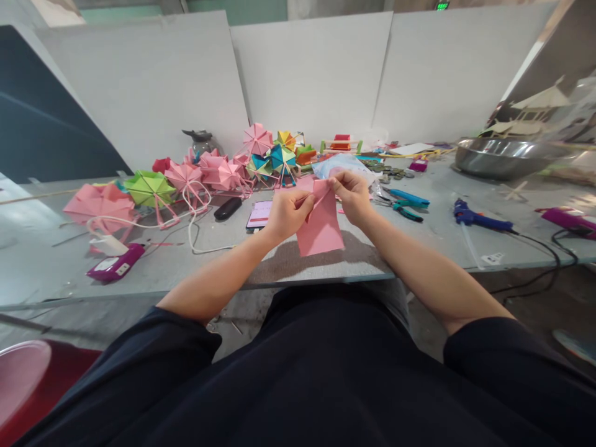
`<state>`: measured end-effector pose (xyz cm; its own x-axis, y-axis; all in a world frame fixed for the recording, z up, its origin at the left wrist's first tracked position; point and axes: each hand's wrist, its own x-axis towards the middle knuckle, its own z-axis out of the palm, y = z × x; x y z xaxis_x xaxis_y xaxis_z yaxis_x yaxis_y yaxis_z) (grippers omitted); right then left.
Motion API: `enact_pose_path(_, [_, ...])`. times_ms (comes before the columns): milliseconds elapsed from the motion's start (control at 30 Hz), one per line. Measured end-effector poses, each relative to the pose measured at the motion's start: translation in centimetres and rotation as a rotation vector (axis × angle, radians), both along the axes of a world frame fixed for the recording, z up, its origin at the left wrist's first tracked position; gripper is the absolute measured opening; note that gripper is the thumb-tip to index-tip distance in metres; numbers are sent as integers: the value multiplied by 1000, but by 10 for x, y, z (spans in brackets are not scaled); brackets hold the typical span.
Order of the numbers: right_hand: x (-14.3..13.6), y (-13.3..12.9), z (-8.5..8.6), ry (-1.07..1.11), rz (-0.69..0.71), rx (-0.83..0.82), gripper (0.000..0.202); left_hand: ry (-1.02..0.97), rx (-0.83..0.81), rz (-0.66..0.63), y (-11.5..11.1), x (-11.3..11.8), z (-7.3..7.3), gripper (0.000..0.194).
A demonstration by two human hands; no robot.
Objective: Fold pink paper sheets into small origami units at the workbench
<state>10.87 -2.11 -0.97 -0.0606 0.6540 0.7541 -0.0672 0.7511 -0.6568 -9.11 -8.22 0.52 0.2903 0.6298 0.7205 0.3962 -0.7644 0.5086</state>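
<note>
Pink paper (321,233) is held above the near part of the table (172,273), in front of the person's body, and a shadow lies under it. Its long axis runs away from the person, one short edge pointing to the body; the far end is between the hands, where a crease shows. The left hand (291,214) is nearly closed, with the paper pinched between thumb and fingers. The right hand (352,195) pinches the far end with its fingertips (the other fingers are curled).

The table is grey and has many things upon it. To the left of the paper lies a phone (259,214) with lit screen; to the right, a blue glue gun (482,218).

Beyond the hands is a pale plastic bag (342,164), whose contents I cannot tell. On the right stands a wide metal basin (500,158); its inside is hidden by the wall. A pale pavilion model (540,102) appears above it, in or behind, I cannot say which. Ribbed paper models (102,205) crowd the left. White panels (311,74) close the far side, and a green sign (442,5) glows above.
</note>
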Motion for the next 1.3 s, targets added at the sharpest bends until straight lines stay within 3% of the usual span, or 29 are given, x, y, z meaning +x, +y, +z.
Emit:
enact_pose_path(300, [-10, -3, -9, -116, -205, 79, 67, -48, -184, -73, 2, 6, 2, 49])
enact_pose_path(600, [-9, -6, -6, -226, -136, 33, 69, -88, -146, 8, 3, 3, 3, 39])
enact_pose_path(900, [-11, -5, -6, -240, -54, -64, 44, -34, -47, 115, 0, 0, 6, 37])
enact_pose_path(1300, [-10, -7, -2, -304, -15, -64, 15, -31, -38, 137, -3, 1, 5, 34])
